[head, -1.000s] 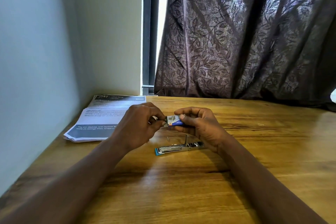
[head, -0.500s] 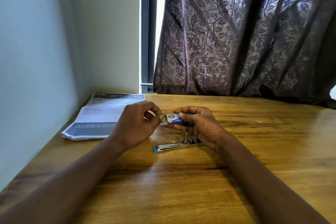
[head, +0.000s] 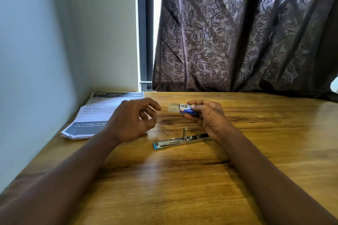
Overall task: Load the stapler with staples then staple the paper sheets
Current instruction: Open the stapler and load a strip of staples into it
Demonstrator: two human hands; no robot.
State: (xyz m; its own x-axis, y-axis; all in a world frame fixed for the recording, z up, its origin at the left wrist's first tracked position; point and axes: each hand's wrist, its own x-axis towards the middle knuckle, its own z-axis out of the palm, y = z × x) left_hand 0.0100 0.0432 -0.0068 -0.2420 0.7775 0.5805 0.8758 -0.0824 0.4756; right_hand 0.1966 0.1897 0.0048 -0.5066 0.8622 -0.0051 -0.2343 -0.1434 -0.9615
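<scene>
Your left hand (head: pixel 133 120) has let go and pulled away, fingers loosely spread. Your right hand (head: pixel 206 115) pinches the staple box (head: pixel 184 109), drawer slid out, above the opened stapler (head: pixel 175 141) on the surface (head: pixel 182 179).

One stapler (head: pixel 181 139), one staple box (head: pixel 183 109), two hands.

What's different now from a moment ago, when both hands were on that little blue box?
The left hand has let go of the staple box and drawn back to the left, fingers loosely curled; whether it carries staples is too blurred to tell. The box's inner tray now sticks out on the left. The right hand still holds the box. The opened stapler and paper sheets lie unmoved on the table.
</scene>
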